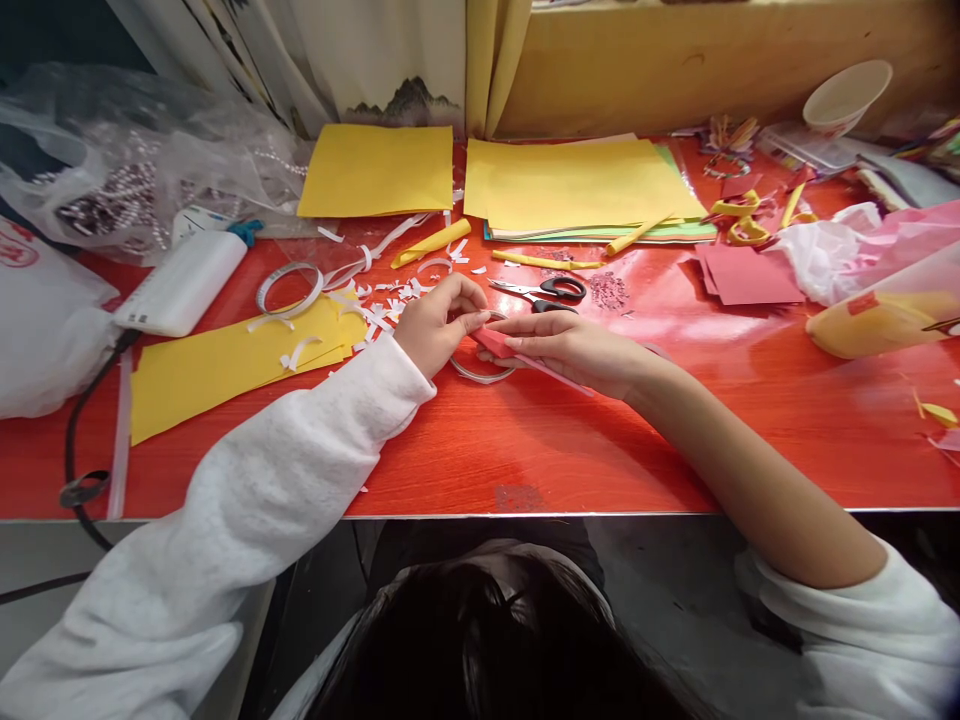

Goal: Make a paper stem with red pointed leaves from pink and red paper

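Over the middle of the red table [592, 450], my two hands hold a small folded piece of red paper [496, 343]. My left hand [442, 318] pinches its left end between thumb and fingers. My right hand [581, 350] grips the right side, with a thin pink strip [553, 374] sticking out below the palm. Under the hands lies a roll of tape [480, 376], partly covered by them. Just beyond my right hand rest scissors [540, 292] with black handles. White paper scraps [386, 305] are scattered beside my left hand.
Yellow sheets [559, 185] lie at the back, with cut yellow paper [240, 350] at left. A white power strip [184, 282] and plastic bags [45, 320] stand far left. Red paper squares [750, 275] and a clear cup [885, 315] are on the right.
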A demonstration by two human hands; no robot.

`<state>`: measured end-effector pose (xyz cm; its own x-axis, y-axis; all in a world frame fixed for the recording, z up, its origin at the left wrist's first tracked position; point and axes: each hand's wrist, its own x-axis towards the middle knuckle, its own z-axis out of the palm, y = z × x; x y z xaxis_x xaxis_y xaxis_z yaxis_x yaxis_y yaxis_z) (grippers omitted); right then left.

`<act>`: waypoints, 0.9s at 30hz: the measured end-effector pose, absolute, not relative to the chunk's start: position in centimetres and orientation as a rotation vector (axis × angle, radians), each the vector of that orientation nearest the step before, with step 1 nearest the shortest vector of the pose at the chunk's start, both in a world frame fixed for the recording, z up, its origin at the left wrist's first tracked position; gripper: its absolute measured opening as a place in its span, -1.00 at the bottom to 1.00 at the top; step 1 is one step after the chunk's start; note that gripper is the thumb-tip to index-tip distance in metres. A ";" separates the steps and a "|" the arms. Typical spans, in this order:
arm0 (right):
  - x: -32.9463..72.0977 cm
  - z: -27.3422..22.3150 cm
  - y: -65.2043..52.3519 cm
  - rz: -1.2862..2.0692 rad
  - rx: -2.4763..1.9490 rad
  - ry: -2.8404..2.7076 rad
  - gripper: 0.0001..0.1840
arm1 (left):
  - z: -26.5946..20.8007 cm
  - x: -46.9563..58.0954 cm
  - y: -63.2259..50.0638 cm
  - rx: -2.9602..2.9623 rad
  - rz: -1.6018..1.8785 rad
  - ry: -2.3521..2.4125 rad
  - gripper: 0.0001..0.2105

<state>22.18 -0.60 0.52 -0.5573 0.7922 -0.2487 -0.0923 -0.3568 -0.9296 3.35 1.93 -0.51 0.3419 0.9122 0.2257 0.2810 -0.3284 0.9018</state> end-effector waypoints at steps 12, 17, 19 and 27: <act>21.9 0.5 -0.7 1.915 -0.999 -1.286 -0.71 | -0.1 3.5 1.6 2.092 0.972 1.155 -0.96; 21.7 0.7 -0.9 1.828 -1.041 -1.337 -0.72 | -0.1 3.4 1.6 2.282 0.980 1.194 -0.98; 21.7 0.7 -0.9 1.814 -1.064 -1.330 -0.72 | -0.2 3.4 1.5 2.355 0.988 1.197 -0.98; 21.9 0.3 -0.8 1.815 -1.064 -1.353 -0.74 | -0.2 3.3 1.3 2.525 0.956 1.206 -0.92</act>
<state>21.89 -0.84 0.30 -0.4754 0.8483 -0.2331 -0.0190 -0.2748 -0.9613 3.25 1.34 -0.23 0.4629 0.7502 0.4722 0.6312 -0.6530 0.4185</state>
